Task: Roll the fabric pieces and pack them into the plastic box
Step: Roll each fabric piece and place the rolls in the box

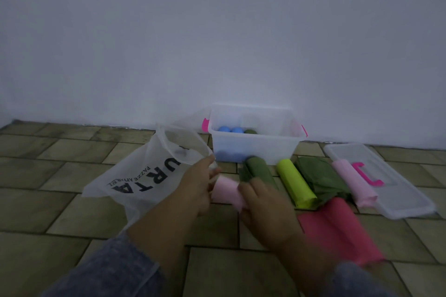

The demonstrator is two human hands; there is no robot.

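A light pink fabric roll point(225, 190) lies between my hands just above the tiled floor. My left hand point(195, 188) holds its left end and my right hand point(263, 202) grips its right end. The clear plastic box point(255, 144) stands by the wall and holds two blue rolls point(230, 130) and an olive roll point(250, 131). In front of it lie a dark green roll point(260, 170), a lime roll point(295, 184), a loose green fabric point(322, 179), another pink roll point(353, 183) and a red fabric point(337, 229).
A translucent white bag point(144, 176) with black lettering lies open to the left of my hands. The box's clear lid point(391, 190) with a pink clip lies on the floor at the right. A white wall rises behind the box.
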